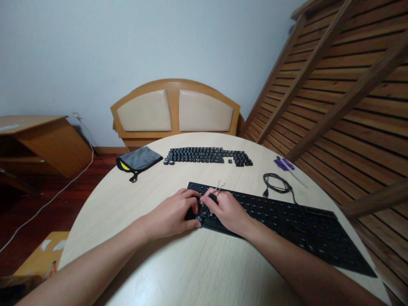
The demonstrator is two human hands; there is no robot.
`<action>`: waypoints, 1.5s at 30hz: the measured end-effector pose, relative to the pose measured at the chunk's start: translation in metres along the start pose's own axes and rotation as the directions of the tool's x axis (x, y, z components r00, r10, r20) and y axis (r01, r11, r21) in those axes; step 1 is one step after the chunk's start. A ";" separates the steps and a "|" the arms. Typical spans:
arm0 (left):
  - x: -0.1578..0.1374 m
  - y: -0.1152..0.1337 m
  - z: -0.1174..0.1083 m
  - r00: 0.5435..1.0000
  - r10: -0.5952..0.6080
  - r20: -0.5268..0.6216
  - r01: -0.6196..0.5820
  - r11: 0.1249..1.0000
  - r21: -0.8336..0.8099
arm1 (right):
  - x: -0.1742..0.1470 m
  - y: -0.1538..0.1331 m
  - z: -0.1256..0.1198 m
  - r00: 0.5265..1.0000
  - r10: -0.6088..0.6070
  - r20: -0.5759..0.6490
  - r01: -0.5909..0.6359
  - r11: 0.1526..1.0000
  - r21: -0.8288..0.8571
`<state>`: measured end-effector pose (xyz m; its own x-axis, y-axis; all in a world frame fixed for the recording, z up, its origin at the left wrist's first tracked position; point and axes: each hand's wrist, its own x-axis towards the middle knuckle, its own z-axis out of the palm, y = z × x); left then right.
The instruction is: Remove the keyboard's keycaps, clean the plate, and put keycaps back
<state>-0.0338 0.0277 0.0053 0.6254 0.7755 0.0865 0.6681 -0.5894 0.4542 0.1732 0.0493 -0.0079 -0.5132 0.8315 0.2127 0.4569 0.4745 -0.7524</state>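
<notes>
Gripped in the right hand [230, 211], a wire puller [212, 196] is held over the keyboard [296, 227], touched by the spread left hand [174, 213]; most keycaps [197, 155] appear moved far, few remaining.

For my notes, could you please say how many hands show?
2: left hand at the left end of the keyboard; right hand beside it, holding a wire tool.

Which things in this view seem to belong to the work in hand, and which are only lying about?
Seemingly in use:
black keyboard, touched by the left hand
wire-ended tool, held in the right hand
coiled cable, running to the keyboard
dark keycaps, set in rows

Seemingly lying about:
grey pouch
purple items, too small to identify
</notes>
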 end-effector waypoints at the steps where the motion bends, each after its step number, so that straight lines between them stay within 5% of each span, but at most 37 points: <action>1: 0.000 0.000 0.000 1.000 0.003 -0.001 -0.003 1.000 0.000 | 0.000 0.000 0.000 1.000 -0.008 0.002 0.008 1.000 -0.003; 24: -0.003 0.010 0.002 1.000 -0.007 0.008 0.006 0.992 0.125 | 0.002 0.010 0.007 0.993 0.117 0.007 -0.116 0.980 0.162; 36: -0.004 0.015 0.000 1.000 0.021 0.001 -0.021 0.989 0.144 | 0.000 0.004 0.005 0.997 0.077 -0.002 -0.077 0.992 0.102; 45: -0.005 0.009 0.007 0.999 0.014 -0.041 -0.010 0.995 0.099 | 0.004 0.012 0.005 0.993 0.109 0.036 -0.114 0.967 0.228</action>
<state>-0.0278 0.0171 0.0033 0.6174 0.7759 0.1294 0.6986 -0.6164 0.3634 0.1728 0.0570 -0.0187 -0.4862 0.8673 0.1072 0.3346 0.2980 -0.8940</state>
